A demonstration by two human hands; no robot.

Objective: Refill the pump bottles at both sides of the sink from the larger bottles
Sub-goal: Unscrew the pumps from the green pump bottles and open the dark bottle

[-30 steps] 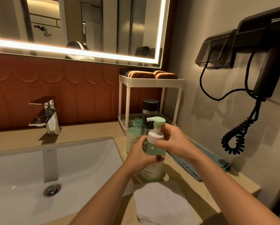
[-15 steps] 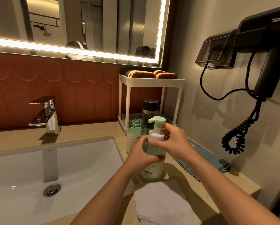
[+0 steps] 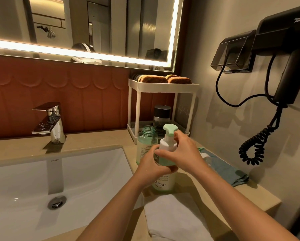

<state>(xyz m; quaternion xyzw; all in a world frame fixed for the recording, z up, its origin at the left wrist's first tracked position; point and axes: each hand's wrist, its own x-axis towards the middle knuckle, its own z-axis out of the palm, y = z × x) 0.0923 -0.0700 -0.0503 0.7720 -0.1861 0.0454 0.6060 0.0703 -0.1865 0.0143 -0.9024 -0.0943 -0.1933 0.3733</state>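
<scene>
While the left hand (image 3: 152, 165) wraps round the shoulder of the pump bottle (image 3: 164, 171) and steadies it on the worktop (image 3: 100, 140), the right hand (image 3: 184, 152) closes its fingers about the white collar just under the green pump head (image 3: 170, 130). Both hands are curled shut on the same bottle, which stands upright just right of the sink (image 3: 58, 180) and behind a folded white towel (image 3: 173, 216). The grip looks like a twisting one, so the step in hand is probably screwing the pump on or off; which way it turns cannot be told from here. Touching or just behind the pump bottle stands an open bottle (image 3: 145, 145) with no cap and greenish liquid inside, likely the larger refill. Further back, a dark-capped bottle (image 3: 162, 117) sits on the lower level of a white rack (image 3: 163, 84). A blue cloth (image 3: 227, 171) lies along the wall side, with what may be a small clear cap on it. If the pump is being tightened, the next move calls for seating the threads squarely and then going to the bottle at the other side of the sink, which is out of view
</scene>
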